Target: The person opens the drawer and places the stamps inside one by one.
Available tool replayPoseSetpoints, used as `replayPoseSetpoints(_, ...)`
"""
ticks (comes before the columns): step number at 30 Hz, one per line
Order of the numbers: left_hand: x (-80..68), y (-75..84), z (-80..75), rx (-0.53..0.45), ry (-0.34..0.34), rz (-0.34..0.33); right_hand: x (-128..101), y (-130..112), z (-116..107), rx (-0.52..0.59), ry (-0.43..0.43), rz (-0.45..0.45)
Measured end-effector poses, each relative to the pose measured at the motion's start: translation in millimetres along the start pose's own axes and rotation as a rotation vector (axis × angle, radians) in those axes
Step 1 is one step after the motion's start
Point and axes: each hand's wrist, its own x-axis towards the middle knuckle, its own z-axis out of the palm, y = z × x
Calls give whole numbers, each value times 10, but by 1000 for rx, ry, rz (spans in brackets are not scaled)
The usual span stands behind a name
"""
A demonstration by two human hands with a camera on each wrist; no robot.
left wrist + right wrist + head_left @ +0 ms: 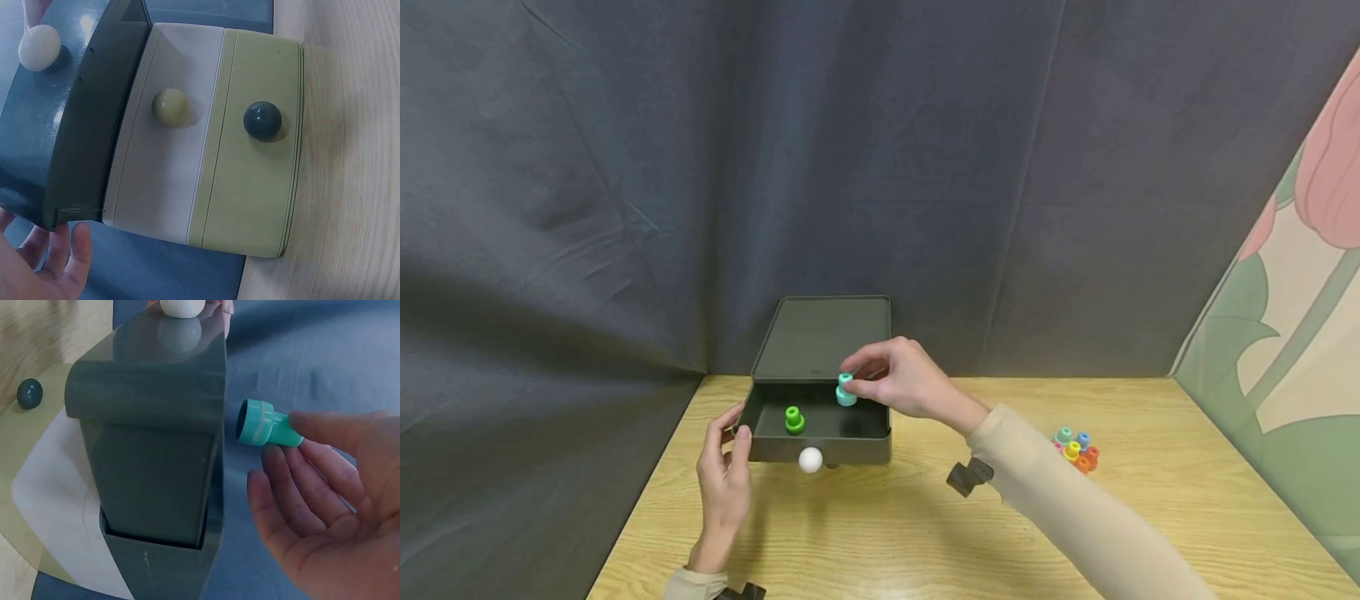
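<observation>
My right hand (pixel 906 379) pinches a turquoise stepped cap-like piece (pixel 846 392) between thumb and fingers, above the right part of a pulled-out dark green drawer (pixel 820 450). In the right wrist view the piece's wide end (pixel 253 422) looks hollow and points away from the palm. A bright green piece of similar shape (pixel 794 420) stands upright in the drawer's left part. My left hand (pixel 726 475) touches the drawer's left side with its fingertips. Those fingers (pixel 80 253) show at the drawer's outer wall in the left wrist view.
The drawer unit's dark top (pixel 823 337) has a raised rim. Below the open drawer are a white drawer (pixel 150 169) and a light green drawer (pixel 250 187), both closed with round knobs. Several coloured pieces (pixel 1072 448) cluster on the wooden table to the right. Grey curtain hangs behind.
</observation>
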Motion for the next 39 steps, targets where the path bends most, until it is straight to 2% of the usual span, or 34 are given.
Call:
replayPoseSetpoints(7, 4, -13, 11, 6, -8, -1, 87, 52, 147, -16, -41, 57)
replayPoseSetpoints(16, 1, -17, 17, 1, -8, -5, 100, 123, 339, -2, -38, 76)
replayPoseSetpoints(26, -9, 1, 1, -1, 6, -11, 143, 124, 512, -35, -31, 57)
replayPoseSetpoints(39, 5, -23, 7, 6, 8, -18, 155, 123, 617, -127, 19, 16)
